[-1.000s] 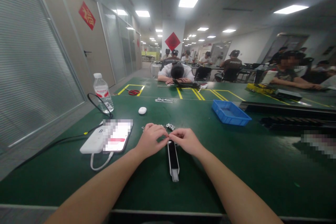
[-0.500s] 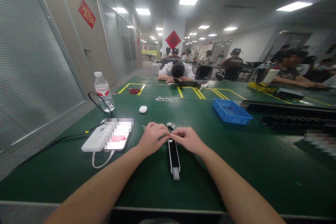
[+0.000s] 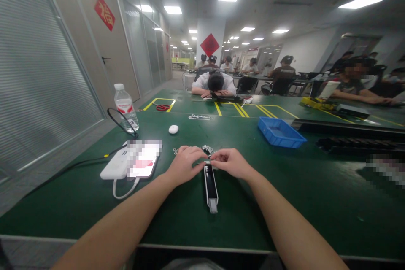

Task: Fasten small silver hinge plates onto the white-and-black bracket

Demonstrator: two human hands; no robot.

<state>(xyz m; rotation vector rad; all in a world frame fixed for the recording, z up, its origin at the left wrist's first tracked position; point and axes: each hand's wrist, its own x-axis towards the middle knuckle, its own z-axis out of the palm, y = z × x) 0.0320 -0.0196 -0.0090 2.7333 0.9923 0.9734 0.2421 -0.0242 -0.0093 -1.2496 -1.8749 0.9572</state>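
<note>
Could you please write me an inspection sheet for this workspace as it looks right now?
Surface: green table mat, yellow lines marked farther back.
Job's things: black bar lying lengthwise before the person; small metal parts at its far end.
Clutter: water bottle, phone, power bank, white oval object, blue tray, red scissors.
Hands: left hand and right hand at the bar's far end, fingers curled; grip too small to tell.
Cables: black cable from the left toward the power bank; white cable looped below the phone.
Surroundings: a person head-down across the table; other people seated at right.
</note>
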